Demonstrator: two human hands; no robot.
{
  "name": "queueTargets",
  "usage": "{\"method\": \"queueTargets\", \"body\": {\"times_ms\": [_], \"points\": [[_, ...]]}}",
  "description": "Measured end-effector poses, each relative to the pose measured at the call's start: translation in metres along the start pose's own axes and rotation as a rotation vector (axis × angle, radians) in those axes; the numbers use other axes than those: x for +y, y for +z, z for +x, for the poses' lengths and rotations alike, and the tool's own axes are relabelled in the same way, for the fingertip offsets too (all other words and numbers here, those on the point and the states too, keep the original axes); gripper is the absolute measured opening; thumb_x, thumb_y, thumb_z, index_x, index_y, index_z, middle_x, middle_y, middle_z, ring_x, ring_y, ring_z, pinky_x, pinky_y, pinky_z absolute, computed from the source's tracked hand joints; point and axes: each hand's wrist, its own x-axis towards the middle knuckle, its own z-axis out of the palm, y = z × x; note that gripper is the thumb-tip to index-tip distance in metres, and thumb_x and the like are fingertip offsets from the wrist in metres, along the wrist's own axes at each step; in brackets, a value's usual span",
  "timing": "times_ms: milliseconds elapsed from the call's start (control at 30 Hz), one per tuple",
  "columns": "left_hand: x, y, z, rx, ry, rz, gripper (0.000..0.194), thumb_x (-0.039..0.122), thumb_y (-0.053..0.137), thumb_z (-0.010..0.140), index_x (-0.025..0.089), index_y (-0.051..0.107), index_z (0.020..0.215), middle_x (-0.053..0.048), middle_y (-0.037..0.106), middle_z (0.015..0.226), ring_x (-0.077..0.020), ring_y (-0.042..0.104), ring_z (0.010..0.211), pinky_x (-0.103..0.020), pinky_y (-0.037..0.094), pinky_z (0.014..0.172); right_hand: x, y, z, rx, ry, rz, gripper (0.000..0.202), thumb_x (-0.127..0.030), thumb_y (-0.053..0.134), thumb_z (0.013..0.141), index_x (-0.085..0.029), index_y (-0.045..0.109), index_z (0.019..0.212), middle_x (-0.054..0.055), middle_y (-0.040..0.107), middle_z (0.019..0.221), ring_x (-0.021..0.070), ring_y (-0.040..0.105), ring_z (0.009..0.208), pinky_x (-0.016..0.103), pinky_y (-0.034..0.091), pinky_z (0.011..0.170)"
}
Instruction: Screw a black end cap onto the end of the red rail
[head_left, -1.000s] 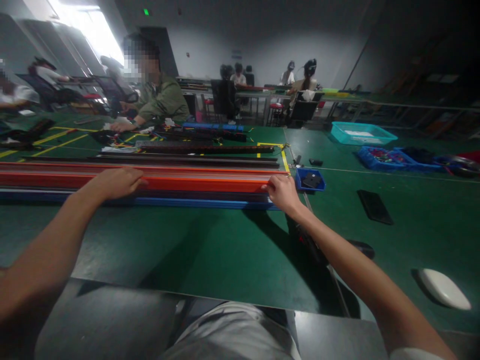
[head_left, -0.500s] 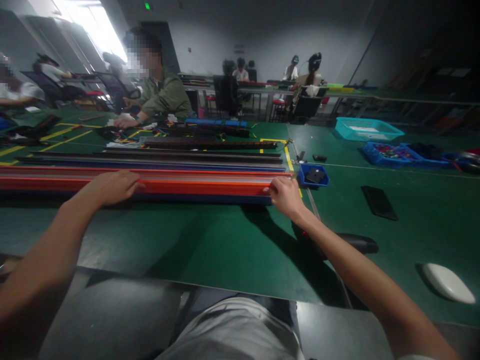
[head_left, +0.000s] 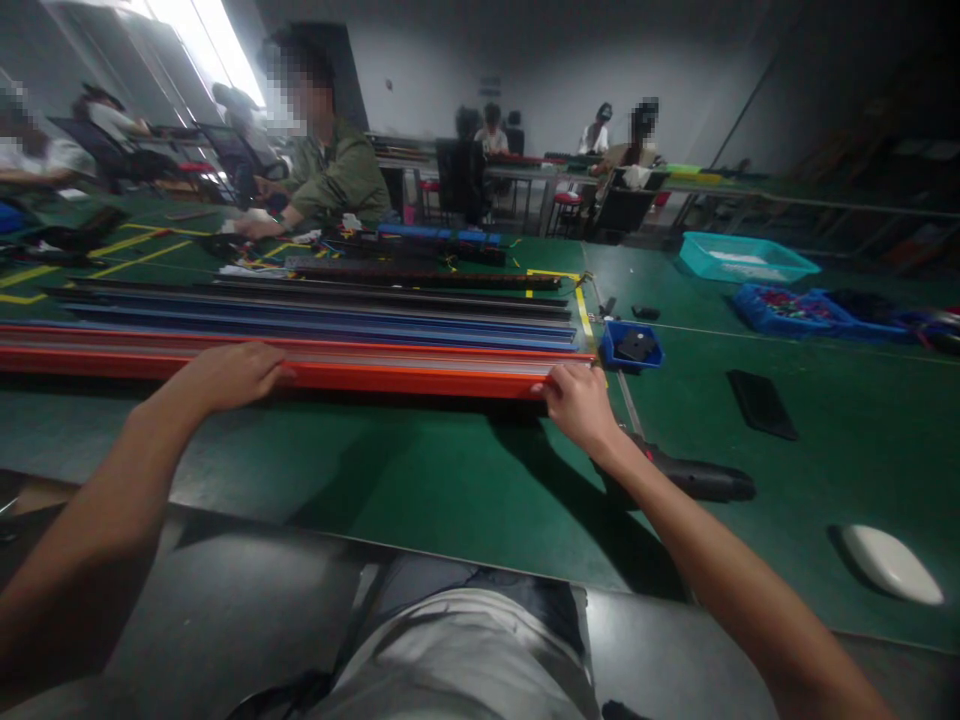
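A long orange profile [head_left: 412,374] lies across the green table [head_left: 360,470], running out of view at the left edge. My left hand [head_left: 234,374] is closed on its near side, left of the middle. Near its right end, my right hand [head_left: 577,398] grips the same profile with bent fingers. Just behind it are blue profiles [head_left: 450,325] and dark profiles [head_left: 420,297], lying side by side. A dark shadow falls under the orange profile's front edge.
Right of the profiles are a blue bin [head_left: 632,346], a black power tool [head_left: 697,478], a black flat object [head_left: 762,404] and a white object [head_left: 892,565]. Farther back stand a turquoise tray [head_left: 748,258] and blue trays [head_left: 784,308]. A person [head_left: 322,150] works across the table.
The blue strip seen in front of the orange profile no longer shows there, and more blue profile shows behind it. My hands keep their grip. The view has shifted slightly.
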Motion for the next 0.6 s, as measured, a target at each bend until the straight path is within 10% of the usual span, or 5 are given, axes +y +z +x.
{"method": "queueTargets", "body": {"times_ms": [600], "points": [[0.018, 0.032, -0.026, -0.065, -0.035, -0.005, 0.054, 0.032, 0.038, 0.103, 0.001, 0.072, 0.133, -0.026, 0.073, 0.140, -0.0357, 0.071, 0.124, -0.049, 0.052, 0.108, -0.012, 0.015, -0.040, -0.026, 0.009, -0.003, 0.021, -0.017, 0.066, 0.103, -0.019, 0.068, 0.083, 0.012, 0.078, 0.089, 0.0278, 0.064, 0.088, 0.036, 0.029, 0.078]]}}
